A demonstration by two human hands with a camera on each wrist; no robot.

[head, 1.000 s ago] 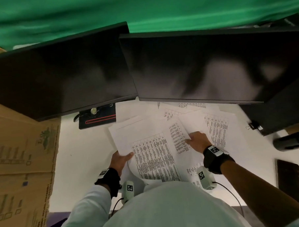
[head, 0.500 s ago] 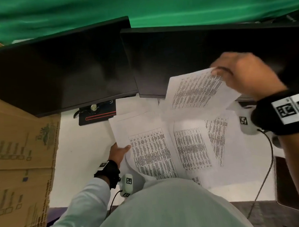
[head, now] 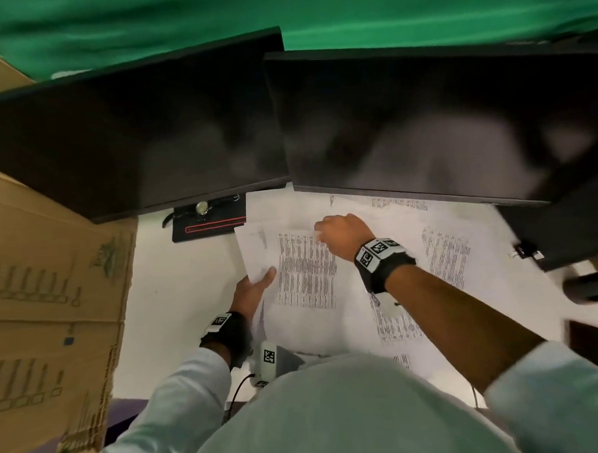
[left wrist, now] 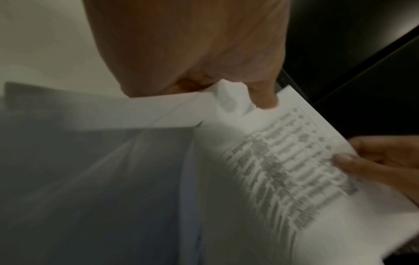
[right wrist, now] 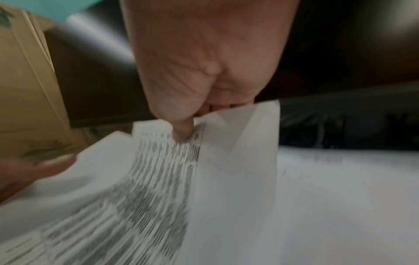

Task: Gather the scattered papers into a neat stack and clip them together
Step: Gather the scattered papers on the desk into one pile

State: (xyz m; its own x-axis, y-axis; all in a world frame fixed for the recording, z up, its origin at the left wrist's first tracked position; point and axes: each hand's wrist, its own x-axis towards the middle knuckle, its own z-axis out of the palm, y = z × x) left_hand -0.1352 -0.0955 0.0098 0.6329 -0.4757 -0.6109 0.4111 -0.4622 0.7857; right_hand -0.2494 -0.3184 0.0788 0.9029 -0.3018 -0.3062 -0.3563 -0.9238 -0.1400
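Observation:
White printed papers lie spread over the desk below the monitors. My left hand [head: 263, 278] grips the left edge of a small paper stack [head: 257, 252], its thumb [left wrist: 265, 97] lying on top. My right hand [head: 320, 231] pinches the far edge of a printed sheet [head: 306, 270] that lies over this stack; the thumb [right wrist: 184, 130] presses on the print [right wrist: 147, 188]. More loose sheets [head: 446, 254] lie to the right under my right forearm. A small binder clip [head: 525, 250] sits at the far right by the monitor base.
Two dark monitors [head: 406, 125] overhang the back of the desk. A black stand base [head: 208, 227] with a red line sits left of the papers. A tall cardboard box [head: 50, 288] borders the left side. Dark objects [head: 591, 285] lie at the right edge.
My right hand lifted a printed sheet up toward the right monitor, then carried it down and left onto the stack. My left hand kept its grip on the stack's left edge.

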